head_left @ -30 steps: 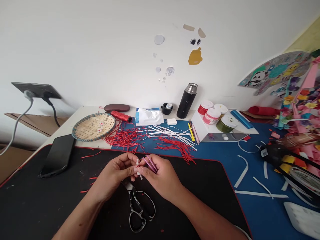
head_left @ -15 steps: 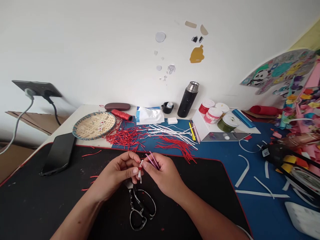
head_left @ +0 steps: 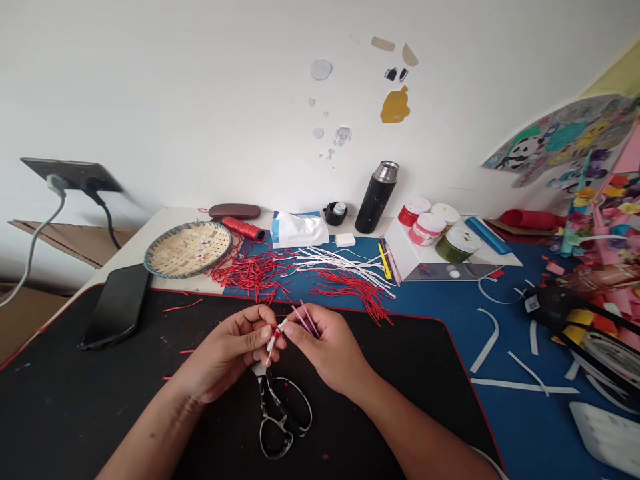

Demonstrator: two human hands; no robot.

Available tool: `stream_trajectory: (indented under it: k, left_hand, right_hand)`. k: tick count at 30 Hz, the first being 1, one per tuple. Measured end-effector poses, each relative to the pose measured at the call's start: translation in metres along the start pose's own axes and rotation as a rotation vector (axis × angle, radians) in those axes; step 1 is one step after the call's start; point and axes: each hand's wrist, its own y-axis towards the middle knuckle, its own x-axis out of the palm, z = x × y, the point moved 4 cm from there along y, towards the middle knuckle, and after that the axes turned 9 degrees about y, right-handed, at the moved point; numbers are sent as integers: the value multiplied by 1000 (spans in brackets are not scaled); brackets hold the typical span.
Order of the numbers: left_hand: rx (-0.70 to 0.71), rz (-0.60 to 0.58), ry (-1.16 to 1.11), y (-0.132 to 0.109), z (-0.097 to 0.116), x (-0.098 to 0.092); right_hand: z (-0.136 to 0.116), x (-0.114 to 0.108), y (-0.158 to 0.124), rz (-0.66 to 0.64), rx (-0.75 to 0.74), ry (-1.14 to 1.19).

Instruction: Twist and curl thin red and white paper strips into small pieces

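Observation:
In the head view, a small piece of white cord bound with red thread (head_left: 275, 338) is pinched between my two hands, over the black mat. My left hand (head_left: 243, 343) grips it with thumb and fingertips. The thumb and forefinger of my right hand (head_left: 327, 343) hold its upper end. Two thin pink-purple prongs (head_left: 307, 320), perhaps tweezers, stick up out of the right hand; the rest of them is hidden in the palm. Black-handled scissors (head_left: 286, 421) lie on the mat below the hands, their blades partly under the left hand.
Beyond the mat (head_left: 400, 400) lie red cords (head_left: 257, 273) and white cords (head_left: 345, 263). A woven basket (head_left: 187, 250), a red thread spool (head_left: 243, 229) and a phone (head_left: 117, 303) are at left. A black flask (head_left: 377, 198) and lidded jars (head_left: 427, 229) stand at the back.
The cord piece has tilted, its lower end swinging left, and more of the red binding shows. My left fingers have shifted slightly left and up. The right hand has hardly moved.

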Motion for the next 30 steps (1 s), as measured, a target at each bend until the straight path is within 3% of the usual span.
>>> stream_trajectory:
  k: [18,30]
  left_hand:
    - [4,-35,7,2,-5,-1]
    - [23,-7,-57,7,-5,8]
  right_hand:
    - [-2,3,0,-97,-23,76]
    - [4,1,2,-42,12,19]
